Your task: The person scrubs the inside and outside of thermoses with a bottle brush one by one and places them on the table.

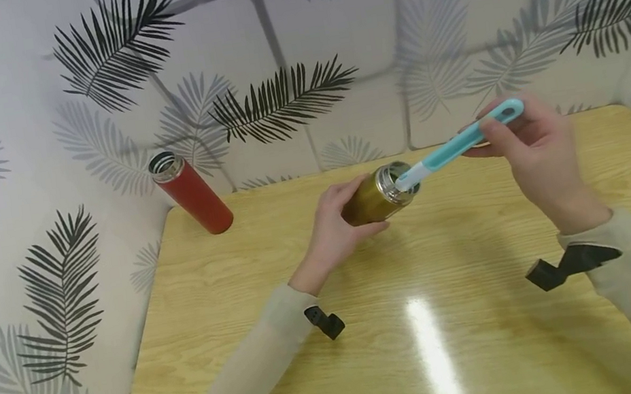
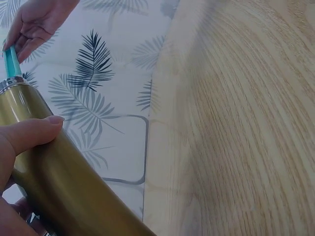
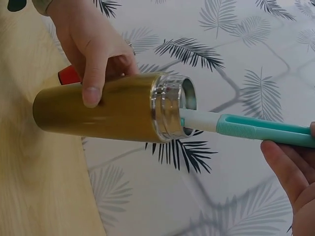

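Observation:
My left hand (image 1: pixel 333 222) grips a gold thermos flask (image 1: pixel 371 202) round its body, the thumb along one side. The flask is tilted, its lid off and its steel mouth (image 3: pixel 170 105) turned toward my right hand (image 1: pixel 547 157). Between thumb and fingers, my right hand pinches the handle of a teal-and-white bottle brush (image 1: pixel 453 147). The white neck of the brush (image 3: pixel 202 119) runs into the flask mouth, and its head is hidden inside. In the left wrist view, the gold flask (image 2: pixel 64 162) leans with the teal handle (image 2: pixel 12 64) rising from its top.
A red thermos flask (image 1: pixel 198 198), also without a lid, stands at the back left of the wooden table (image 1: pixel 256 289). Behind the table rises a wall (image 1: pixel 326 30) with a leaf pattern. Black wrist cameras (image 1: pixel 326 323) sit on both sleeves.

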### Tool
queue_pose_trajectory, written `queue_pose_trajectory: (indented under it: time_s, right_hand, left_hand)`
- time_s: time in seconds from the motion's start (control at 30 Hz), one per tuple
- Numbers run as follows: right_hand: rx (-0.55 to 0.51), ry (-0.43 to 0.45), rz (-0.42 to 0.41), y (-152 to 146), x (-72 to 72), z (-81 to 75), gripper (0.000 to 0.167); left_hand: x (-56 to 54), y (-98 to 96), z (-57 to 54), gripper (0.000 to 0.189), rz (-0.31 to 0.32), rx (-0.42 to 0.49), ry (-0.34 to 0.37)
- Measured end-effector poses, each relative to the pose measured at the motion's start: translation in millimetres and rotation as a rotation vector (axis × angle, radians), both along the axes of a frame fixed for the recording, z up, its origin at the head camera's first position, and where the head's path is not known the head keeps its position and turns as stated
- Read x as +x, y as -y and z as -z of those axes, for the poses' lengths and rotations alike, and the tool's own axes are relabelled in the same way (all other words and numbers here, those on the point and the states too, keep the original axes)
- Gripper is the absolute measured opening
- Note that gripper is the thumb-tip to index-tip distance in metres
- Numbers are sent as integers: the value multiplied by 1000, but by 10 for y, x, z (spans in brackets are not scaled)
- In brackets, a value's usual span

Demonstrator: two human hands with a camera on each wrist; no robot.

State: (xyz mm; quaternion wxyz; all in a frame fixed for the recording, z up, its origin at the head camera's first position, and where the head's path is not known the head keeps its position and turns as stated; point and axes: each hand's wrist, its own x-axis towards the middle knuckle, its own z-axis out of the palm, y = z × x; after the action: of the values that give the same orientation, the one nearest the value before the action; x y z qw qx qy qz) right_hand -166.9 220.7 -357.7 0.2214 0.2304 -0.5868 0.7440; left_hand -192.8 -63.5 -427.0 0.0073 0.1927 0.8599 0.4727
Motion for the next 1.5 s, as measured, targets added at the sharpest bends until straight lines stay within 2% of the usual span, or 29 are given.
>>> queue_pose_trajectory:
  time_s: [0.2,0.37,0.6,0.9,1.03,1.3,1.5]
  right_hand:
    - [32,17,-40,124,19,118,13]
    - [77,9,-62,210,10,150,14]
    - [54,6,-48,144,51,69,17]
    - [6,-70,-18,11,27,-68,16]
    - [8,-51,-29,74,29,-9,15]
    - [112,-23,-56,293,46,195,13]
    - [83,-44,-58,298,52,170,14]
  left_hand:
    - [-3,-16,1,79,4,-2,-17]
    - [2,-34,-8,80,9,-23,-5]
    - [4,-5,7,80,12,-18,9]
    - [-10,59,23,78,-13,-9,12]
    - [-9,63,31,78,-13,-20,3]
    - [29,10,24,79,14,-57,-14]
    - [60,4,-15,78,20,-59,-20]
